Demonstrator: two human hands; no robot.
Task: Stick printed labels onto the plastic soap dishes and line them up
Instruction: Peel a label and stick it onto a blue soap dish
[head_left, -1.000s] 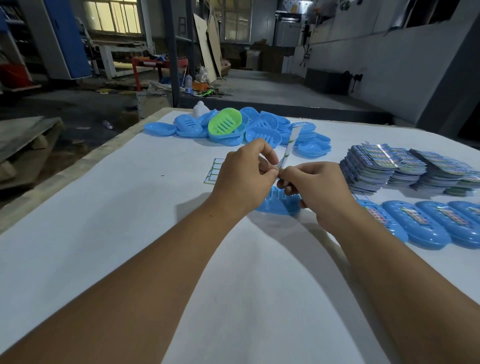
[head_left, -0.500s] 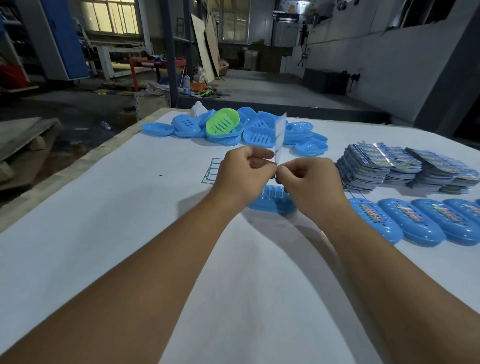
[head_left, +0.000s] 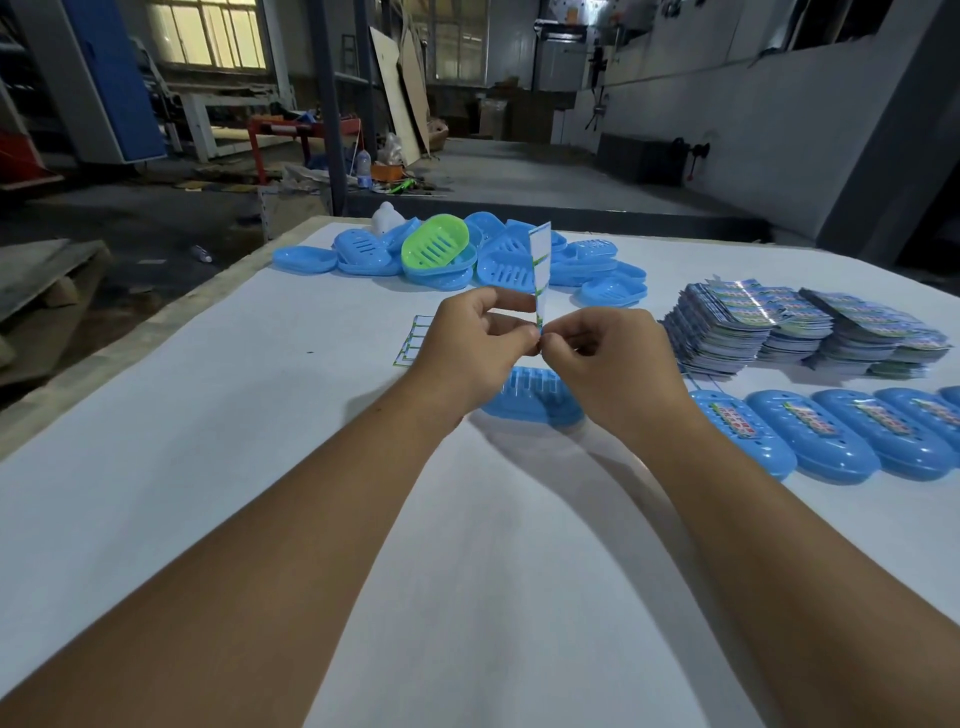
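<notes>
Left hand (head_left: 475, 347) and right hand (head_left: 605, 364) together, both pinching label strip (head_left: 540, 275) at bottom edge; thin, floppy, likely sticky: hold corners.

Beyond the white-covered work table (head_left: 156, 493) stand a blue metal cabinet (head_left: 111, 78), a red-framed bench (head_left: 301, 132) and leaning brown boards (head_left: 402, 88).

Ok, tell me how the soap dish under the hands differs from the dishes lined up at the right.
The soap dish under the hands bears no visible label, though the hands hide part of it; the lined-up dishes each carry a printed label on top. The first lies alone, with long slots showing; the lined-up ones sit side by side in a row, showing only small holes. Both are blue plastic ovals on the white table.
</notes>
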